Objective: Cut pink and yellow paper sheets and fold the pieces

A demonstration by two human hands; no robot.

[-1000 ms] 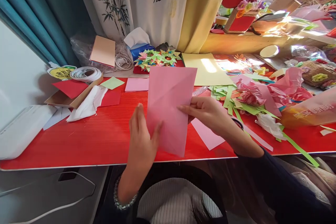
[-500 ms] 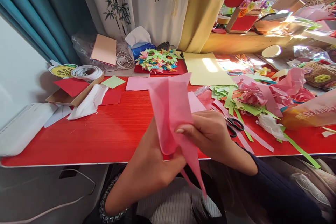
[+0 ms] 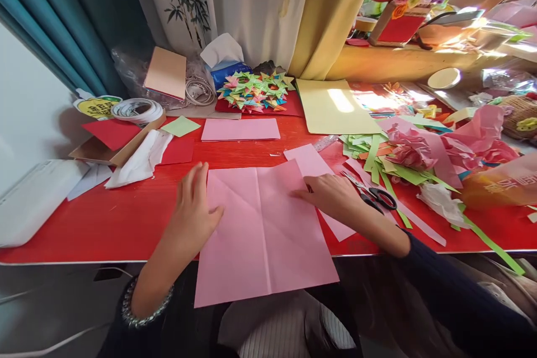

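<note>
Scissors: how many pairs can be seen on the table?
1. The black-handled metal scissors lie on the red table, beside the right hand, among pink paper strips. Others may be hidden under the green paper scraps.

"What is the red table holding?"

"Pink paper is lying flat near the back, and a big yellow paper is lying to its right."

"What is sitting on the left?"

"A white thing is sitting by the edge. A cardboard tray is sitting farther back."

"And on the right?"

"Scissors with black handles are lying by long green strips. A crumpled white tissue is resting there, too, and one green strip is reaching the front edge."
</note>
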